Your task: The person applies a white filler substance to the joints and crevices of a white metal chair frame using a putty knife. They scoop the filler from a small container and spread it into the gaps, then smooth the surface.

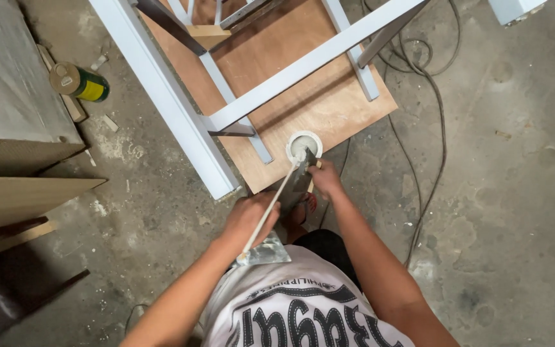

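Filler is being taken up from a small white tub at frame centre, on the edge of a plywood sheet; pale paste is seen inside. The right hand is clenched on a putty knife dipped there. A thin stick and a scraper are grasped by the left hand. Next, a careful lift is called for. At upper left, a closed green can lies tipped

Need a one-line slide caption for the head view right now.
Left hand holds a putty knife, right hand a scraper at a small white tub on plywood.
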